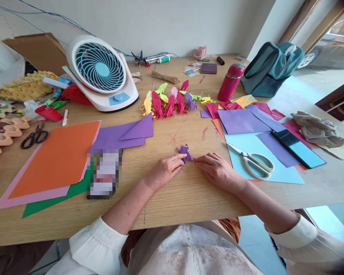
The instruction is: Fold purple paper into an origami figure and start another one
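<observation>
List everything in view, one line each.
folded paper figure: 1, purple, table centre, between both hands
finished paper figures: a cluster, mixed colours, behind it
fan: 1, white and teal, back left
orange sheet: 1, left
purple sheet: 1, folded, left of centre
white-handled scissors: 1, on light blue sheet, right
black scissors: 1, far left
bottle: 1, pink-red, back right
bag: 1, teal, back right
left hand: fingertips on the figure
right hand: fingertips at the figure
</observation>
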Demonstrator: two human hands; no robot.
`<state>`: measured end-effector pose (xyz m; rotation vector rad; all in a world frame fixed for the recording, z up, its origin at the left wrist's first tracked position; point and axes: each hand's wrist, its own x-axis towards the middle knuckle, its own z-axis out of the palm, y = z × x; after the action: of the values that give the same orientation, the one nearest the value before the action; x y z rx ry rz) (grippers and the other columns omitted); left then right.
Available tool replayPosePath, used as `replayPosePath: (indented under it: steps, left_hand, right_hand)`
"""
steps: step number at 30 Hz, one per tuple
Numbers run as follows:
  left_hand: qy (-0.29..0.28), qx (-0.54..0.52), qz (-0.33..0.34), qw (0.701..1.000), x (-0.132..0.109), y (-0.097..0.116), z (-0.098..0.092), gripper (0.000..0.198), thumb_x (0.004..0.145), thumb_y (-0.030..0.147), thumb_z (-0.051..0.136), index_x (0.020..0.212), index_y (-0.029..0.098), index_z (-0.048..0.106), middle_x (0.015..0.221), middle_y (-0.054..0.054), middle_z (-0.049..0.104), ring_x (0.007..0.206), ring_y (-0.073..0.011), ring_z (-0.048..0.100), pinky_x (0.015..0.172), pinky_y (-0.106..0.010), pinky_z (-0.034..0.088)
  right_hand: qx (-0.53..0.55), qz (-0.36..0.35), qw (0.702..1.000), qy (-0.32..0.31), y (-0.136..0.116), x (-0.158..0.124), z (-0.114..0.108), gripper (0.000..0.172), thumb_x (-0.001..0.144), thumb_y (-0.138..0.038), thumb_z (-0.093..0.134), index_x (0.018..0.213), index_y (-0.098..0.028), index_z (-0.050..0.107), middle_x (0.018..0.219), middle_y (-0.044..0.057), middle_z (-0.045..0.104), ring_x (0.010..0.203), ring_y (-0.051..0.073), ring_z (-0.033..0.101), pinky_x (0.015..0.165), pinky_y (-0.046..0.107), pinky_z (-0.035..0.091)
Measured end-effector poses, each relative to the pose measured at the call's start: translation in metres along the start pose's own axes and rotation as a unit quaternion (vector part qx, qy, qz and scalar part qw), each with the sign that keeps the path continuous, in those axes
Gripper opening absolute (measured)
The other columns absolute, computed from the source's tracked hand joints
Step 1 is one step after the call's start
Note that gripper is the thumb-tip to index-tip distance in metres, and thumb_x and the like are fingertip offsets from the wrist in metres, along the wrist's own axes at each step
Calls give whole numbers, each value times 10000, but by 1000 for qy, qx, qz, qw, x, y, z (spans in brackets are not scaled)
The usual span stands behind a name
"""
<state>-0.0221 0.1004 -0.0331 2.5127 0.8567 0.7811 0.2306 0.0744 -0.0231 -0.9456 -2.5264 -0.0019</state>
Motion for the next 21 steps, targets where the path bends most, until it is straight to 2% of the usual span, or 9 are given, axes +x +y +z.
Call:
replayPosePath:
  steps: [4, 8, 14, 18, 21]
  left_hand:
    - [-5, 41, 32, 999, 0, 0, -2, 145, 956, 122, 527, 961, 165, 666, 1226, -99, 703, 1204, -199, 637, 1050, -370, 517]
    - [-27, 51, 19, 998, 0, 1, -5, 157, 961, 124, 517, 997, 172, 663, 1268, -99, 674, 1168, -185, 656, 1003, -336, 548]
    - [-37, 37, 37, 998, -6, -4, -7, 212, 983, 147, 486, 1100, 162, 662, 1308, -111, 659, 1209, -176, 636, 1038, -329, 536]
    - [-59, 90, 81, 991, -12, -5, -16, 297, 982, 138, 481, 1239, 156, 627, 1388, -139, 598, 1356, -239, 511, 1100, -441, 481]
    - [-77, 146, 73, 984, -15, -1, -23, 335, 967, 179, 531, 1291, 205, 609, 1419, -123, 563, 1413, -295, 423, 1094, -524, 458]
  right_hand:
    - [9, 4, 1000, 11, 0, 0, 1, 226, 978, -120, 472, 1045, -148, 686, 1097, 100, 713, 892, 214, 610, 781, 379, 467]
    - [29, 13, 999, 10, 0, -1, 1, 228, 985, -136, 470, 1038, -154, 691, 1100, 102, 711, 906, 214, 611, 789, 380, 460]
    - [40, 30, 998, -25, -1, -5, -6, 269, 1014, -183, 437, 1144, -163, 672, 1208, 119, 691, 962, 219, 615, 846, 405, 429]
    - [41, 30, 997, -55, 1, -8, -9, 347, 1016, -175, 406, 1295, -192, 613, 1279, 132, 663, 978, 233, 614, 871, 428, 417]
    - [44, 27, 997, -64, 2, -9, -9, 399, 1011, -169, 403, 1379, -195, 554, 1303, 139, 646, 990, 244, 608, 871, 431, 420]
